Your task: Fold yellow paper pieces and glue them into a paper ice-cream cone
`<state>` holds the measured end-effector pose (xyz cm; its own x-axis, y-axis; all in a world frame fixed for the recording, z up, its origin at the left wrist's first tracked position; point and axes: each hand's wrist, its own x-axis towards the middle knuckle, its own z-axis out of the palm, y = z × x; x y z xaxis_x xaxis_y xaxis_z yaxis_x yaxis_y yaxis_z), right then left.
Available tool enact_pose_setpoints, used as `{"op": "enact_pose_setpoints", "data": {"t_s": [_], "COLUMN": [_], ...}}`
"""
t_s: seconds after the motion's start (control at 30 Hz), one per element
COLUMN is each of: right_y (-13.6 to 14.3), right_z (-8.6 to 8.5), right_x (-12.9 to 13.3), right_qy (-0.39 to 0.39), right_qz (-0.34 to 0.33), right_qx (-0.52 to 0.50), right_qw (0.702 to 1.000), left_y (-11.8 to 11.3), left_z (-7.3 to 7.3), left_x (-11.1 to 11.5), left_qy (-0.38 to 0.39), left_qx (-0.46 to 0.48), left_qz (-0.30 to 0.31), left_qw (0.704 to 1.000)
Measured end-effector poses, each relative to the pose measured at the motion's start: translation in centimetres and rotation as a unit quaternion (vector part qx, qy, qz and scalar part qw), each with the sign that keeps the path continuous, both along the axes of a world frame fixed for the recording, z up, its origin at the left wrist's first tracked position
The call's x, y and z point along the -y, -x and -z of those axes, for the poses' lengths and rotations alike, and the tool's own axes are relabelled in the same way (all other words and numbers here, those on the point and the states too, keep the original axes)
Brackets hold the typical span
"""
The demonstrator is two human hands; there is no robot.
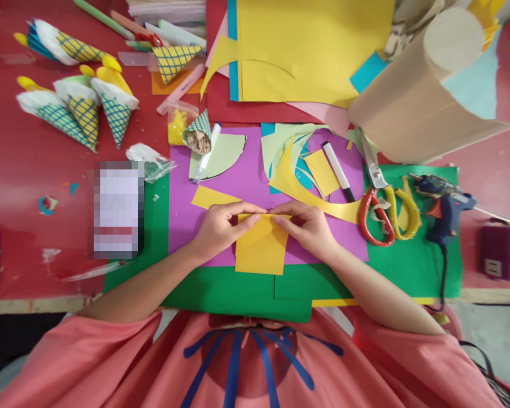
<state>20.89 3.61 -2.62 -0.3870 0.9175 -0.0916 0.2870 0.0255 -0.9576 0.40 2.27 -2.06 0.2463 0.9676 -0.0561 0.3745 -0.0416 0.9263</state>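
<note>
A yellow paper piece (261, 249) lies on a purple sheet (238, 181) over green paper (408, 266). My left hand (221, 226) pinches its top edge at the left. On the right, my right hand (308, 224) pinches the same edge, fingertips nearly meeting those of the left. The top strip looks folded over. Another yellow scrap (212, 197) lies just beyond my left hand.
Scissors (380, 212) with red and yellow handles and a blue glue gun (444, 212) lie to the right. A black marker (338, 170), yellow offcuts, a glue stick (206, 156), several paper cones (85, 107), a brown paper roll (416, 96) and a phone (117, 209) surround the sheet.
</note>
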Motion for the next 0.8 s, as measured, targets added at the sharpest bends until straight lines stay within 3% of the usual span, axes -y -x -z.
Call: {"op": "enact_pose_setpoints", "data": {"t_s": [0.17, 0.37, 0.8], "right_y": [0.1, -0.22, -0.27], "right_z": [0.01, 0.06, -0.29], "right_x": [0.04, -0.09, -0.35], "right_qy": [0.009, 0.046, 0.06], "right_qz": [-0.009, 0.017, 0.024], "right_qx": [0.008, -0.007, -0.006], "right_qw": [1.0, 0.999, 0.998], "left_y": [-0.15, 0.27, 0.47], "left_z": [-0.02, -0.01, 0.35], "left_x": [0.1, -0.14, -0.23], "left_qy": [0.014, 0.043, 0.052], "left_qx": [0.0, 0.054, 0.051], "left_qz": [0.004, -0.041, -0.052], "left_qw": [1.0, 0.997, 0.996]}}
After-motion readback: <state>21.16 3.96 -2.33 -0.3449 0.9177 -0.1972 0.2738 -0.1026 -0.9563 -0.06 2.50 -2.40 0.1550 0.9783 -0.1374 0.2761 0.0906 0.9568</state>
